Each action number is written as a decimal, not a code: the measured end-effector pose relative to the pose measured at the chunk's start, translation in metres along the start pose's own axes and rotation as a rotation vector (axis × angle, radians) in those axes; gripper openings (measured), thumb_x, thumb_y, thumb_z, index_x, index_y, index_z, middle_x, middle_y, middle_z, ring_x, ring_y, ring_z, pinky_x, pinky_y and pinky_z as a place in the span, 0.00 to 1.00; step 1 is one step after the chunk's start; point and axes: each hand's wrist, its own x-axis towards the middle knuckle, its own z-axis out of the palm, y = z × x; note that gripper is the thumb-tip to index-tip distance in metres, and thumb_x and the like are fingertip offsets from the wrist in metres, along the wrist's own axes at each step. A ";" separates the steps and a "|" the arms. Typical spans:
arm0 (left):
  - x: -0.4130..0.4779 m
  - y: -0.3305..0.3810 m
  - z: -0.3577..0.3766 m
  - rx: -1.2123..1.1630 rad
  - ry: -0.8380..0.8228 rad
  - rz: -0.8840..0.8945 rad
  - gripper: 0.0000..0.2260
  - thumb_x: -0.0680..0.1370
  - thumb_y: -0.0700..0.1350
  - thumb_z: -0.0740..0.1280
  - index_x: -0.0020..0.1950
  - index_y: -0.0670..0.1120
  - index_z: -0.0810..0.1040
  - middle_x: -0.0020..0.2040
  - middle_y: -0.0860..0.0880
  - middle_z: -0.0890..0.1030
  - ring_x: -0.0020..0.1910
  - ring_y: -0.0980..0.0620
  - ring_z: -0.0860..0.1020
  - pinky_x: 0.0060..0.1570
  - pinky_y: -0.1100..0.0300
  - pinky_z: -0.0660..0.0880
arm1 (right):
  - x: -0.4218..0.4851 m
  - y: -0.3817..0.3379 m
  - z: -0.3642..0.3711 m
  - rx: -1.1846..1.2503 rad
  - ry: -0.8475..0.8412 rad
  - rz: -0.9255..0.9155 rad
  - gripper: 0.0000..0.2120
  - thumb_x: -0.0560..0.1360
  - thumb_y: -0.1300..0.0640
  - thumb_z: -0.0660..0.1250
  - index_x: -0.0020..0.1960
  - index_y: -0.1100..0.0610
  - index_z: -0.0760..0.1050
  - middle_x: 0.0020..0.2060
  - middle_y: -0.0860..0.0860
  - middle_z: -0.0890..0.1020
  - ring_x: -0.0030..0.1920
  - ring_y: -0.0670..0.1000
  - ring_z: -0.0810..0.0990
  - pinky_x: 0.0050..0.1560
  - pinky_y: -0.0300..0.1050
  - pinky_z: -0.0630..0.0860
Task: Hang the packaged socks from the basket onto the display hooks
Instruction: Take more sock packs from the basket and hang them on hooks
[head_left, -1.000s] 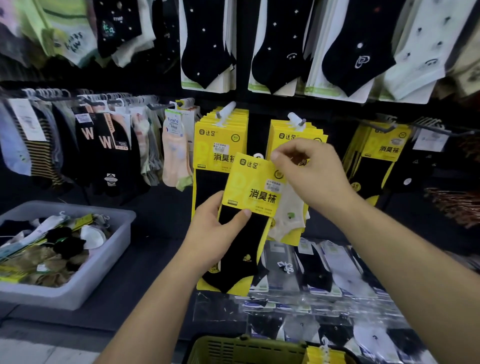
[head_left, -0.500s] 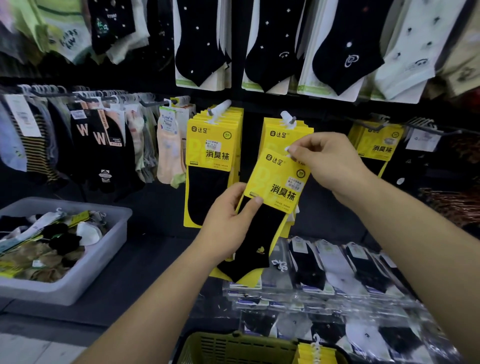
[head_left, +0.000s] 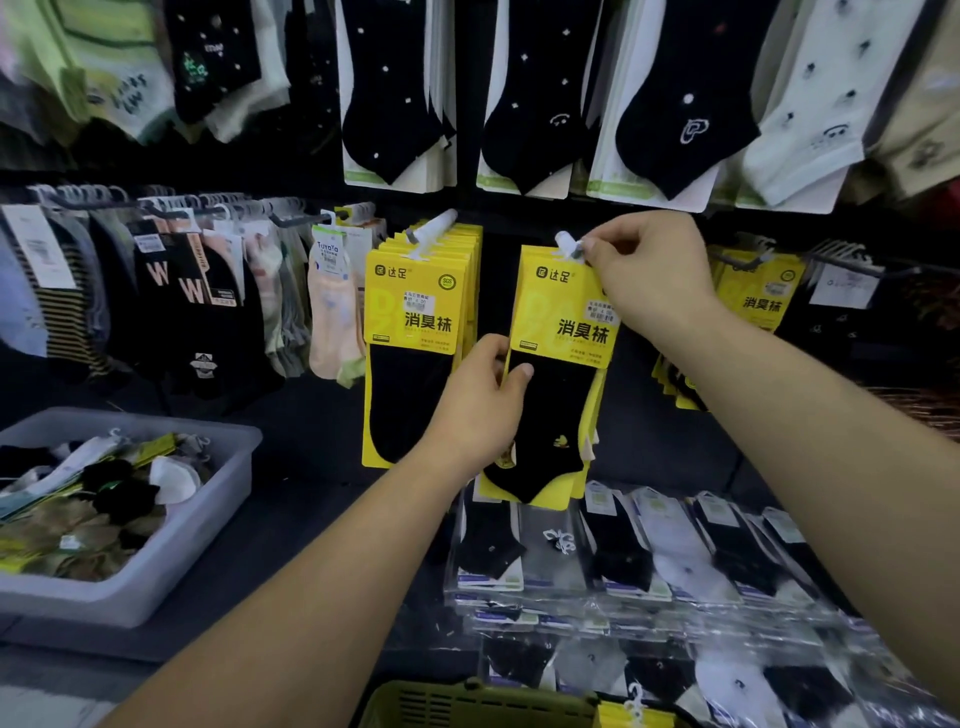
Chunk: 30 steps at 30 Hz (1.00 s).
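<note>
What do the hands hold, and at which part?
One yellow sock pack: the left hand grips its left edge, the right hand pinches its top, beside the white hook.

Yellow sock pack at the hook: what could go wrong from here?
The right hand pinches the top of the yellow sock pack at the white hook tip; if it is not fully threaded, it could drop once released.
The left hand grips its side edge; tugging might skew it.

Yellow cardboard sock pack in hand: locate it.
Head view, centre: yellow cardboard sock pack held at the white hook tip, right hand pinching its top, left hand gripping its left edge.
</note>
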 end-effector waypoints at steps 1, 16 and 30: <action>0.000 -0.001 0.000 0.012 -0.003 -0.006 0.05 0.87 0.45 0.64 0.63 0.50 0.75 0.45 0.54 0.79 0.38 0.64 0.78 0.38 0.69 0.74 | -0.001 0.000 0.000 -0.027 -0.012 -0.016 0.08 0.79 0.56 0.67 0.46 0.49 0.84 0.37 0.38 0.80 0.37 0.31 0.77 0.34 0.23 0.69; 0.020 0.020 0.021 -0.197 0.000 -0.162 0.37 0.84 0.61 0.65 0.86 0.48 0.53 0.78 0.49 0.73 0.77 0.47 0.71 0.76 0.48 0.68 | -0.073 0.076 0.036 0.294 -0.184 0.229 0.34 0.80 0.41 0.64 0.80 0.47 0.54 0.68 0.39 0.75 0.68 0.41 0.72 0.66 0.43 0.69; 0.049 0.010 0.029 -0.285 0.048 -0.052 0.36 0.80 0.64 0.66 0.84 0.49 0.61 0.70 0.55 0.80 0.70 0.54 0.78 0.73 0.50 0.72 | -0.059 0.090 0.045 0.529 -0.131 0.220 0.34 0.77 0.39 0.64 0.79 0.48 0.59 0.67 0.41 0.76 0.65 0.39 0.75 0.63 0.38 0.72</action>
